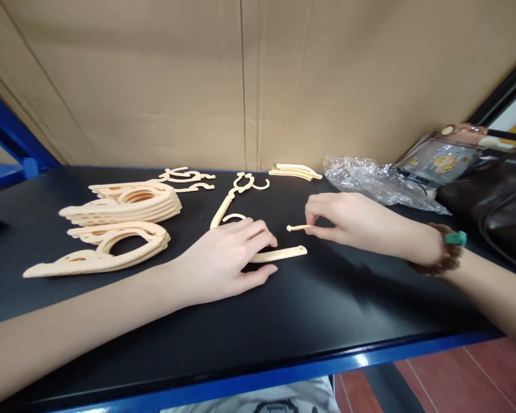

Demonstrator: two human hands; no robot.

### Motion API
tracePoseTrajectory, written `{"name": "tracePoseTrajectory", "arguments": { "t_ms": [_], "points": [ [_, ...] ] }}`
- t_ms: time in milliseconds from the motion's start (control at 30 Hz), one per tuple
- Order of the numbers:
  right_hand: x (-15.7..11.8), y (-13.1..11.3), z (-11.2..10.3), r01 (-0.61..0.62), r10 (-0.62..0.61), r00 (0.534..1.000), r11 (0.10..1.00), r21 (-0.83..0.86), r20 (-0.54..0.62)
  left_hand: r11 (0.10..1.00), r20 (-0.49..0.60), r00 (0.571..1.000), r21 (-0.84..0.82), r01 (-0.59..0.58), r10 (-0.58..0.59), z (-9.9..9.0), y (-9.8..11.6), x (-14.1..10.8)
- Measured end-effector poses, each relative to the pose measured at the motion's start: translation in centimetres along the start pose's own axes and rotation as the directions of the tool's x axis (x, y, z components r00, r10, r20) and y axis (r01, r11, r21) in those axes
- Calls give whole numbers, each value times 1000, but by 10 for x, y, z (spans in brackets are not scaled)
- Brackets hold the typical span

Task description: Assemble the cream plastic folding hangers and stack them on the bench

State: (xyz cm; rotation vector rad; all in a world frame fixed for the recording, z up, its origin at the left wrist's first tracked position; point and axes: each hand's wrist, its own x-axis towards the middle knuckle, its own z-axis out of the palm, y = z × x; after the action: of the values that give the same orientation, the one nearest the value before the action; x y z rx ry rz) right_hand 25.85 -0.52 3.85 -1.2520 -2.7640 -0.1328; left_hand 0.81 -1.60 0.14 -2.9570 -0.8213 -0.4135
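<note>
At the frame's centre, the left hand [226, 261] curls loosely over a cream strip [288, 253], thumb apart; I cannot tell whether it grips. Right of centre, the right hand [348, 221] pinches a thin cream piece [298, 228]. Beyond, hooked pieces [242, 182] lie upper centre.

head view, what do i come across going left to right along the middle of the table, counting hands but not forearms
Stacked beige hanger pieces → left hand → thin beige rod → right hand → black bag
</note>
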Motion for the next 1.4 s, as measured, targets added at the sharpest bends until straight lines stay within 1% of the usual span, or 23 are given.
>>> {"name": "tracePoseTrajectory", "arguments": {
  "t_ms": [100,133,200,267,367,467,600,700,833,1000,1133,1233,1333,1400],
  "points": [
    [-13,3,8,47,-48,998,999,-23,-49,998,22,999,-26,50,-50,5,14,13],
    [-17,3,12,71,-70,995,998,3,-68,995,22,996,-46,85,-84,7,18,18],
    [-23,3,19,122,-111,988,987,108,-107,983,17,988,-99,152,-151,13,24,26],
    [-26,1,25,151,-118,983,957,248,-140,971,11,983,-155,181,-181,17,26,32],
    [-27,-5,28,133,-90,988,904,406,-122,963,21,985,-205,172,-171,21,23,34],
    [-28,-7,27,103,-63,993,851,515,-95,966,28,990,-219,138,-136,21,20,32],
    [-26,-2,27,23,15,998,771,636,-54,970,17,995,-219,103,-102,20,20,32],
    [-25,6,28,7,23,999,704,710,-33,964,12,993,-241,114,-114,20,20,32],
    [-24,9,30,44,0,998,710,703,-62,956,19,991,-262,132,-132,19,20,31],
    [-25,5,29,97,-26,993,731,676,-114,949,29,989,-277,150,-148,17,20,30],
    [-26,4,28,153,-56,982,792,591,-180,921,65,971,-308,239,-230,15,22,30],
    [-26,3,28,171,-43,970,824,541,-240,905,82,960,-322,279,-267,14,23,30],
    [-28,1,26,169,-23,957,855,490,-289,906,78,964,-330,265,-253,14,23,31],
    [-30,-2,24,139,14,951,872,469,-309,907,78,966,-333,260,-248,14,22,31]
  ]
}}
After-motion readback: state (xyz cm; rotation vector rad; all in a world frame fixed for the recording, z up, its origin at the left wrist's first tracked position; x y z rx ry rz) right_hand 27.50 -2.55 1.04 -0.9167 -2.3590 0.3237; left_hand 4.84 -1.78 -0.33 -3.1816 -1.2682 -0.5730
